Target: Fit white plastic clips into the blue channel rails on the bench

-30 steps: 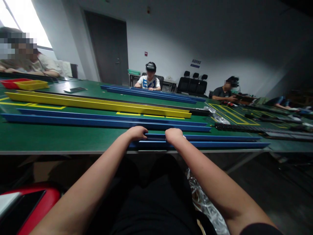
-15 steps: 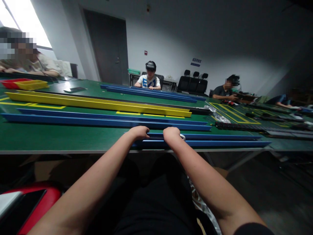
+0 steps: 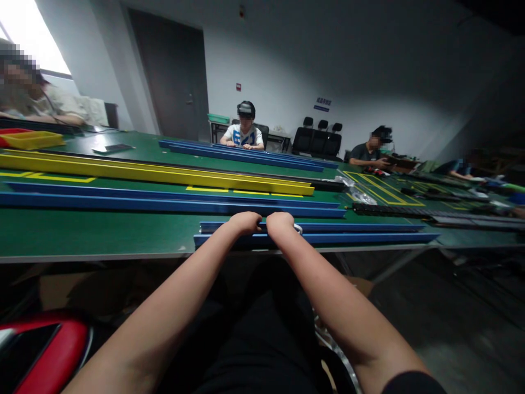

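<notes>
A long blue channel (image 3: 353,238) lies along the near edge of the green table. Both hands are over its left half, close together. My left hand (image 3: 246,222) is curled at the channel, its fingers bent down and partly hidden. Just right of it, my right hand (image 3: 280,223) is bent down into the channel, with its fingertips out of sight. A small white loop (image 3: 298,229) shows beside the right hand; what it belongs to is hidden. Behind the hands lies another blue channel (image 3: 172,204).
Farther back on the green table (image 3: 102,232) are a yellow channel (image 3: 164,173), more blue channels (image 3: 246,156), a yellow tray (image 3: 41,140) and clear plastic wrap (image 3: 361,195). Black strips (image 3: 389,210) lie right. Several people sit around the table. A red seat (image 3: 61,350) is lower left.
The two hands have come closer together over the near channel. More of that channel's left end now shows. The whole view has shifted slightly, with the background moving left.
</notes>
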### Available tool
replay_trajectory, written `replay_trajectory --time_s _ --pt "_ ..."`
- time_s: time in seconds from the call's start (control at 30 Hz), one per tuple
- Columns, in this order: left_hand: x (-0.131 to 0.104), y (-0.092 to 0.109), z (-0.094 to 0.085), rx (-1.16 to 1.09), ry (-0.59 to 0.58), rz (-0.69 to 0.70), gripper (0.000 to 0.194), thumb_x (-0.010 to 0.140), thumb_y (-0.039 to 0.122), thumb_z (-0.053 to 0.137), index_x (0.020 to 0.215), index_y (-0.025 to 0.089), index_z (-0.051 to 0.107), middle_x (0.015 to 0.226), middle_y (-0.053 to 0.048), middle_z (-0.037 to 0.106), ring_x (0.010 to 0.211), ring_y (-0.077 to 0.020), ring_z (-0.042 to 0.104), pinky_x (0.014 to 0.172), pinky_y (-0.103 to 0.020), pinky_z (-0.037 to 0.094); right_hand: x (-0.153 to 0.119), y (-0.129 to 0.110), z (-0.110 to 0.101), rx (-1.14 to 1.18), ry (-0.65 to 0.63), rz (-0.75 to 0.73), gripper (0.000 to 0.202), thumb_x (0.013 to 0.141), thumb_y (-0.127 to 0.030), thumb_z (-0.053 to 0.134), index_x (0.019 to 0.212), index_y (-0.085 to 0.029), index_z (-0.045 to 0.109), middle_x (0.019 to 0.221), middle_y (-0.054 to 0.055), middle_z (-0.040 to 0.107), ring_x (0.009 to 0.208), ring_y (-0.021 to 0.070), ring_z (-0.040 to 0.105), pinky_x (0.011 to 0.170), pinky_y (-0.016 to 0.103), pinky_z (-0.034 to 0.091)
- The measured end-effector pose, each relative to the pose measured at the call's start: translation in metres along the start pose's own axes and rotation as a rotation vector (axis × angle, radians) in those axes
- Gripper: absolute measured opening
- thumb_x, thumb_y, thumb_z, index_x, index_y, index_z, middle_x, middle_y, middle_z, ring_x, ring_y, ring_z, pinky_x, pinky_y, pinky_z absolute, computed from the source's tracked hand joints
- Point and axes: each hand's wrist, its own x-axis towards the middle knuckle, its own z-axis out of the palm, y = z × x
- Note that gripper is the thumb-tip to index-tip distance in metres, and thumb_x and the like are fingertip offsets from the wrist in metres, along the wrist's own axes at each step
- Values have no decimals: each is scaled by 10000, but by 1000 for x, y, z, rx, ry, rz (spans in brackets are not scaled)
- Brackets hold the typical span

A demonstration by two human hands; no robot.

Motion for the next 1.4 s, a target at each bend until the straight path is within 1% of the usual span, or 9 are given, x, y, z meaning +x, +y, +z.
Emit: replay_trajectory --time_s 0.17,0.37,0.43,0.57,0.67,0.73,1.0,1.17,1.4 --pt "-7 -3 -3 14 16 -1 260 764 407 617 956 254 703 943 -64 734 857 -228 664 684 -282 460 -5 19 -4 -17 -8 -56 413 770 -224 696 1175 -147 698 1224 201 656 1121 309 636 899 399 529" --pt "-10 -3 -8 11 18 12 274 763 456 621 940 261 698 957 -59 722 894 -227 655 689 -271 451 1 42 -12 -85 -104 -185 317 771 -230 678 1073 -155 734 1154 158 697 1046 267 665 907 356 504" --pt "-13 -13 -8 9 1 16 285 761 458 621 951 258 693 949 -55 720 877 -219 653 682 -265 444 3 45 -14 -98 -117 -221 288 773 -228 674 1043 -155 740 1133 148 706 1016 265 671 900 358 502" --pt "-31 -47 -9 -6 -9 -7 292 744 440 629 964 254 678 924 -45 717 811 -200 643 640 -259 419 8 45 -13 -119 -113 -273 281 783 -255 671 1030 -143 742 1123 156 706 993 278 674 883 371 507" --pt "-47 -68 -10 -27 -8 -35 279 745 441 616 946 256 673 872 -32 713 740 -185 626 604 -259 396 9 39 -10 -118 -106 -229 294 776 -260 680 1040 -146 744 1156 165 694 1033 291 666 898 382 507" --pt "-53 -73 -11 -35 -11 -62 266 746 437 608 929 257 679 851 -26 712 724 -180 620 610 -257 396 7 35 -7 -113 -99 -175 311 761 -235 688 1055 -150 744 1184 173 682 1071 307 654 901 402 511" --pt "-54 -68 -13 -34 -8 -103 294 732 455 604 938 266 693 881 -29 723 765 -188 642 618 -255 408 -7 23 2 -72 11 -43 380 765 -181 672 1137 -120 719 1204 230 657 1129 328 631 889 417 533" --pt "-52 -70 -11 -21 -25 -108 374 724 489 588 1007 268 691 953 -47 731 812 -213 650 639 -269 427 -5 14 2 -53 14 -11 410 732 -201 721 1125 -83 721 1183 263 654 1119 356 633 869 424 548" --pt "-43 -66 -9 -14 -36 -108 373 712 504 577 956 247 696 960 -62 734 819 -222 651 630 -280 427 2 7 2 -33 -7 24 392 710 -73 667 1096 -90 733 1188 231 662 1118 356 633 856 439 557"
